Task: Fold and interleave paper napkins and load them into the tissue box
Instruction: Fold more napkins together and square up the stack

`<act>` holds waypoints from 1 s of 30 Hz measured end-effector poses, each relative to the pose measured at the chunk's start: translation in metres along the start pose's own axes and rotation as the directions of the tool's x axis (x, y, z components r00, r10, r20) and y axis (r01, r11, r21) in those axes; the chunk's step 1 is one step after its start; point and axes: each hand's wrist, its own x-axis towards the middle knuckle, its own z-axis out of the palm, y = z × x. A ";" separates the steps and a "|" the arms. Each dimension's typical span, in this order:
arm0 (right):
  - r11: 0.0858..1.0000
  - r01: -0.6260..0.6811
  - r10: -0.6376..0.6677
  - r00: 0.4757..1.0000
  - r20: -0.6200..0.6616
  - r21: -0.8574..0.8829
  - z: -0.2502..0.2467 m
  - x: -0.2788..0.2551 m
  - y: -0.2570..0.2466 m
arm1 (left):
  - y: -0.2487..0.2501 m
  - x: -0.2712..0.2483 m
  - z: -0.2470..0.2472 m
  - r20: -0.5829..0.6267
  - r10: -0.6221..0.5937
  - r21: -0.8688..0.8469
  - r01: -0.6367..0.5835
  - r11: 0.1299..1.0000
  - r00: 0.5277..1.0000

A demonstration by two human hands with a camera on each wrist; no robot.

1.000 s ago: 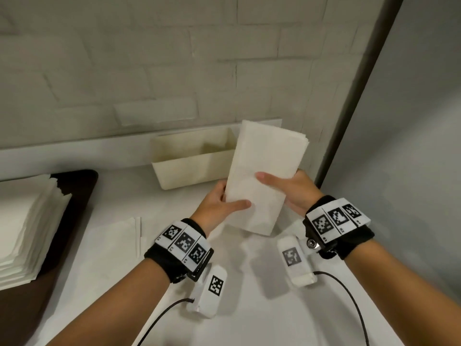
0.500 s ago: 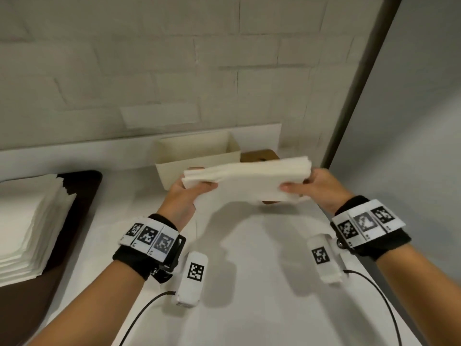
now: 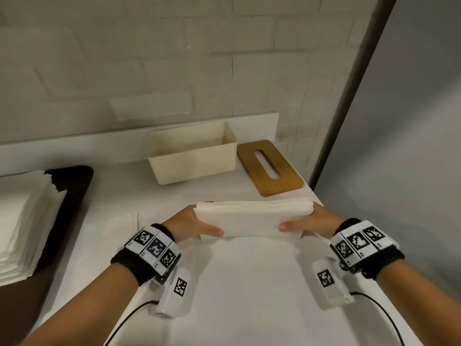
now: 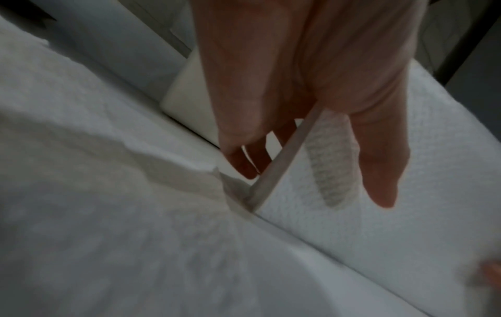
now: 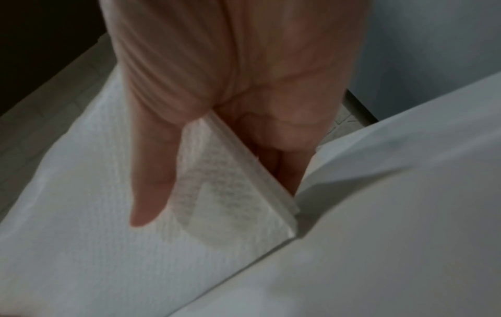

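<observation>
A white stack of folded napkins (image 3: pixel 252 217) stands on its long edge on the white table, held at both ends. My left hand (image 3: pixel 197 224) grips its left end, thumb on the near face, fingers behind. My right hand (image 3: pixel 308 221) grips the right end the same way. In the left wrist view the thumb (image 4: pixel 379 171) lies on the napkin stack (image 4: pixel 366 236). The right wrist view has the thumb (image 5: pixel 152 188) on the napkin stack (image 5: pixel 135 246). The open cream tissue box (image 3: pixel 192 156) sits behind, with its wooden slotted lid (image 3: pixel 269 168) lying flat to its right.
A tall pile of unfolded napkins (image 3: pixel 22 226) rests on a dark tray (image 3: pixel 72 206) at the left. A single flat napkin (image 3: pixel 114 231) lies left of my left hand. A brick wall stands behind the table, and the table's right edge runs close to my right hand.
The stack was upright in front of the box, then turned sideways in the air, and now stands on its long edge lower and nearer to me. Box and lid are now uncovered.
</observation>
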 end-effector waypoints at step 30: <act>0.992 0.000 -0.009 0.998 -0.065 -0.128 -0.013 0.029 -0.005 | 0.012 0.014 0.001 -0.279 -0.064 0.233 0.132 0.963 0.958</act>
